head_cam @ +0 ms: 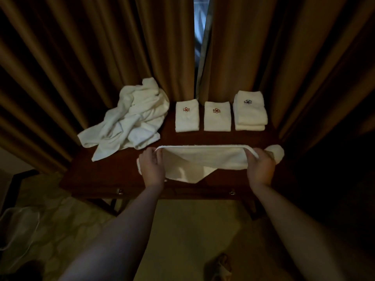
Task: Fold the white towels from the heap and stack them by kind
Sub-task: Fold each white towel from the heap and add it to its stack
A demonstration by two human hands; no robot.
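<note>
Your left hand (152, 166) and right hand (260, 168) each pinch an end of the white towel (203, 159) stretched over the dark table's (121, 171) near edge, with the unfolded heap (132, 120) back-left and folded stacks (217, 116) behind

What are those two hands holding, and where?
One white towel: the left hand and right hand each pinch an end of its hemmed top edge.

No legible txt; only flower emblems on folded towels (187, 116).
</note>
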